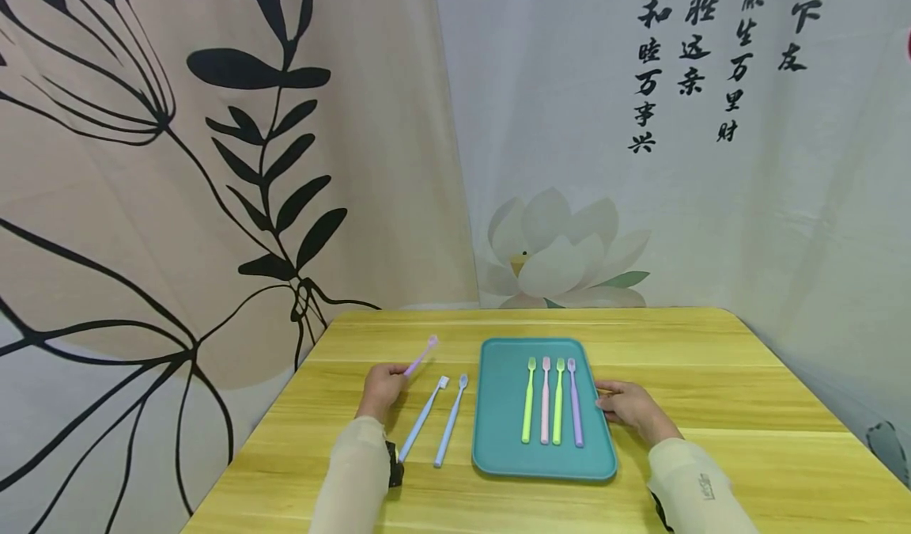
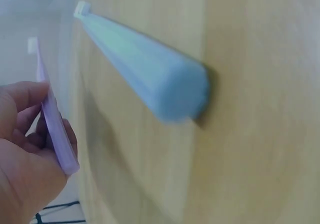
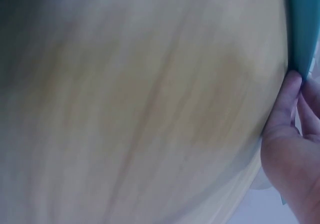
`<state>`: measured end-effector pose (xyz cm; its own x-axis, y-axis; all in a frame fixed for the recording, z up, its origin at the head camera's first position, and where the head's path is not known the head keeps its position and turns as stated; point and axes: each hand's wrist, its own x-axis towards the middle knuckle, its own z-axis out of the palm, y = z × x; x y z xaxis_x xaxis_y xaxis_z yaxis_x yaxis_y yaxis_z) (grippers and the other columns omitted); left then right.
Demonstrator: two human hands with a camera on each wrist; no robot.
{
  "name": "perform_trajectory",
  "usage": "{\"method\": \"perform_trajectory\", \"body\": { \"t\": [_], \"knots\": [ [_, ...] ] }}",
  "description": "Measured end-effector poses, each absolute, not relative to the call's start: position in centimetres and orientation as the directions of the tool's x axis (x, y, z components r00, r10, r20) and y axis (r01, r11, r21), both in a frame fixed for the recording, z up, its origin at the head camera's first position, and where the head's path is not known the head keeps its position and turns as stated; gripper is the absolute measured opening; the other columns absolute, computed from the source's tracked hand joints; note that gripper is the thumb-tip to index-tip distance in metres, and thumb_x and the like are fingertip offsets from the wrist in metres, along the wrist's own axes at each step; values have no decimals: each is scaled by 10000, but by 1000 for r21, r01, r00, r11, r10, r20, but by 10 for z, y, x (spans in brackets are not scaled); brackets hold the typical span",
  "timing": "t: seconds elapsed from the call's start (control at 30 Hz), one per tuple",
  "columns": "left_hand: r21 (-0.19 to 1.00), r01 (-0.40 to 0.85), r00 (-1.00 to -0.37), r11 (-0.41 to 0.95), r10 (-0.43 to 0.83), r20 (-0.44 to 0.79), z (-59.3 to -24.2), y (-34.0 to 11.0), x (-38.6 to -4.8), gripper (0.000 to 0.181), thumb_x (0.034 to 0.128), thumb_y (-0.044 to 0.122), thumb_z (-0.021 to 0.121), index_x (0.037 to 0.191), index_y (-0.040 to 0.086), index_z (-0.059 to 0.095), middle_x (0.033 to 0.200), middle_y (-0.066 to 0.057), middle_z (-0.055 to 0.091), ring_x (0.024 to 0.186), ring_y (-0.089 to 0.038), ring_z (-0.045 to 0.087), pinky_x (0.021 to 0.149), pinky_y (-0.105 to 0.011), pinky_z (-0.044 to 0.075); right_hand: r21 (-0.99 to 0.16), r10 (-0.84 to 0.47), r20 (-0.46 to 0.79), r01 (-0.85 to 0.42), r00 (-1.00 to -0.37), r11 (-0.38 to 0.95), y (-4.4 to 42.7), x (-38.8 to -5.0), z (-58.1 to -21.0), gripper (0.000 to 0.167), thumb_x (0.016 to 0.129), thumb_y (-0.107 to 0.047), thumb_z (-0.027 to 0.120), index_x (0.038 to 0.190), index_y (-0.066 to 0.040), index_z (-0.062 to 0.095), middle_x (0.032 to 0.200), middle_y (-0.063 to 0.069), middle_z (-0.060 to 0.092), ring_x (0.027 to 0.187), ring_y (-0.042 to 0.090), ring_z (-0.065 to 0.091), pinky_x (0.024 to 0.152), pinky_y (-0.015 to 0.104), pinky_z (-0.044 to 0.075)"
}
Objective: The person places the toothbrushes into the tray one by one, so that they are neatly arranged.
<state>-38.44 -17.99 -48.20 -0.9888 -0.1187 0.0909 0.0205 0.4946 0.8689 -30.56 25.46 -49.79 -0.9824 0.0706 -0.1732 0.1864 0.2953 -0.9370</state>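
Note:
My left hand (image 1: pixel 382 389) pinches a purple toothbrush (image 1: pixel 421 357), head pointing away, just above the left part of the table. In the left wrist view, thumb and fingers hold its handle (image 2: pixel 59 134). Two blue toothbrushes, one (image 1: pixel 423 422) with its bristles sideways and another (image 1: pixel 451 423), lie to the right of that hand. A teal tray (image 1: pixel 501 407) holds a row of two green toothbrushes, a pink toothbrush (image 1: pixel 546 399) and a purple toothbrush (image 1: pixel 575 403). My right hand (image 1: pixel 632 409) grips the tray's right edge between thumb and fingers.
The wooden table (image 1: pixel 747 439) carries everything. Behind it hangs a patterned curtain (image 1: pixel 398 162) with plant drawings and dark writing. A dark strap (image 1: pixel 394 464) shows at the left wrist, close to the nearer end of one blue toothbrush.

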Motion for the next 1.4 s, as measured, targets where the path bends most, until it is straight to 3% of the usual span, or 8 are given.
{"method": "perform_trajectory", "body": {
  "t": [0.2,0.4,0.63,0.8,0.97,1.17,1.23,1.4],
  "knots": [
    [881,33,-983,471,-143,113,-473,-167,-386,245,927,29,625,1140,-60,708,1102,-215,681,931,-286,608,735,-353,498,-935,84,-172,190,-981,298,254,-305,-497,475,968,12,569,1414,118,443,1192,254,591,956,181,625,835,345,555],
    [922,54,-985,384,-130,112,-467,-148,-384,246,915,1,637,1143,-64,704,1097,-216,681,1019,-334,616,833,-425,513,-936,81,-167,184,-983,299,254,-306,-496,478,962,19,573,1409,126,443,1179,257,598,942,177,627,827,343,557],
    [942,70,-988,330,-108,111,-461,-125,-381,228,889,-38,641,1103,-71,712,1039,-206,691,996,-340,632,821,-411,525,-937,79,-171,187,-982,297,254,-305,-495,476,964,22,567,1412,122,442,1187,263,591,935,171,628,822,340,558],
    [954,39,-989,296,-125,79,-457,-107,-381,238,875,-37,659,1104,-70,712,1074,-208,687,1049,-357,613,895,-471,502,-940,81,-170,187,-982,286,254,-306,-496,477,964,29,565,1412,130,436,1200,280,569,931,174,632,815,338,559],
    [962,27,-990,271,-129,64,-457,-89,-380,240,865,-29,677,1100,-62,717,1063,-199,694,994,-312,627,794,-401,524,-940,87,-175,192,-981,281,254,-306,-496,476,963,31,567,1411,127,439,1199,283,569,927,174,634,810,337,561],
    [987,30,-993,159,-105,47,-458,-69,-375,195,831,-58,669,1017,-62,730,910,-179,703,709,-249,628,578,-324,520,-941,83,-180,196,-980,277,255,-305,-495,479,964,23,576,1412,126,440,1218,300,573,938,187,642,808,346,561],
    [985,40,-993,167,-100,58,-458,-63,-372,189,826,-57,673,1005,-65,733,890,-177,700,691,-245,626,587,-346,536,-941,84,-180,196,-980,275,255,-305,-495,476,964,23,576,1410,124,445,1214,294,577,935,183,641,806,344,561],
    [976,23,-993,218,-112,48,-461,-48,-370,203,836,-29,706,1033,-65,736,964,-182,707,859,-276,654,722,-375,556,-942,79,-179,194,-981,272,255,-306,-497,479,963,27,573,1412,129,438,1209,293,583,936,186,643,810,344,561]
  ]
}}
